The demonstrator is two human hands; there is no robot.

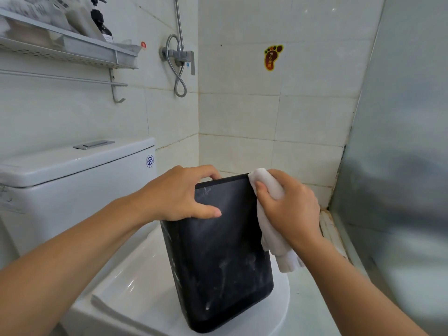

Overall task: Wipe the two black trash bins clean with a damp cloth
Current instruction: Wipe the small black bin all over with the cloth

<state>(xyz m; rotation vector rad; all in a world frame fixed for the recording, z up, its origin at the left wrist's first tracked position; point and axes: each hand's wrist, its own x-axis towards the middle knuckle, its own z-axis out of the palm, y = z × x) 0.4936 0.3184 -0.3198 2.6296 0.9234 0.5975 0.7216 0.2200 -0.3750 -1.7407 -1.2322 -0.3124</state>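
A black trash bin stands tilted on the closed toilet lid, its dusty, streaked side facing me. My left hand grips the bin's upper left rim, fingers curled over the top edge and thumb lying on the front face. My right hand holds a white cloth bunched against the bin's upper right corner; the cloth's loose end hangs down along the right side. Only one bin is in view.
The toilet tank sits to the left behind the bin. A shower tap and hose hang on the tiled wall. A metal shelf with bottles is at upper left. A frosted glass panel stands at the right.
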